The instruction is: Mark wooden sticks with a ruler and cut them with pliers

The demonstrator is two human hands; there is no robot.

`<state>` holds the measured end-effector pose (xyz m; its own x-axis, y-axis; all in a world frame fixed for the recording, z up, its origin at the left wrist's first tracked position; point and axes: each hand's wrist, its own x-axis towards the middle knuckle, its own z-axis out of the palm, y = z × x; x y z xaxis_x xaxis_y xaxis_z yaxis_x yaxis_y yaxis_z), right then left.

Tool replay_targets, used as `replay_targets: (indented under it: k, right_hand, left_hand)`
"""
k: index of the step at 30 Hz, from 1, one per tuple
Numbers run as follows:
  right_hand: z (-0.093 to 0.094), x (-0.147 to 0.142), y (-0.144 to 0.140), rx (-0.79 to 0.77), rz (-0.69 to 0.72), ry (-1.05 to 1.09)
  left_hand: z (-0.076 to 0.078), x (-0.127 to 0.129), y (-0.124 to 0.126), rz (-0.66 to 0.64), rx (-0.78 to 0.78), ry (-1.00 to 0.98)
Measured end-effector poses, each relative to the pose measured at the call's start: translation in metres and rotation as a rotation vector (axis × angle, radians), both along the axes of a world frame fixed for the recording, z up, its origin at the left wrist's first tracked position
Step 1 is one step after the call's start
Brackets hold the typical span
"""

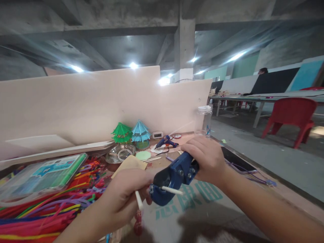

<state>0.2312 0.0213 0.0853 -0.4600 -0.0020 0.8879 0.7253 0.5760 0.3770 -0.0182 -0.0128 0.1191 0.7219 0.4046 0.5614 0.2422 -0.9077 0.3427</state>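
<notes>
Behind the tabletop (202, 216) stands a pale board (76, 104). Right hand (206, 158) grasps the blue glue gun (174, 177) at centre; at 7 o'clock, left hand (124, 197) fingers pinch a white stick (139, 200).

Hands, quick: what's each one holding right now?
Left hand: closed, pinching a thin white stick.
Right hand: closed around a blue glue gun, which has a glue stick poking out of it.

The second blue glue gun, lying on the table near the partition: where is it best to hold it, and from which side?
Probably grip the second glue gun by its handle, coming from the near side; the nozzle seems to point left. The right hand already holds another gun.
</notes>
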Motion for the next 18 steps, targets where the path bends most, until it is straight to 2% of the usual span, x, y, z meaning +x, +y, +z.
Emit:
replay_targets:
  k: [5,11,18]
  right_hand:
    - [0.0022,0.0022,-0.0027,0.048,-0.054,0.006]
    - [0.0028,0.0022,-0.0059,0.082,-0.058,0.012]
    - [0.0032,0.0014,-0.0054,0.081,-0.055,0.02]
  left_hand:
    - [-0.0033,-0.0007,0.0038,0.001,0.076,0.056]
    - [-0.0014,0.0038,0.0038,-0.09,0.101,0.031]
    - [0.0005,0.0054,0.0026,-0.058,0.079,0.046]
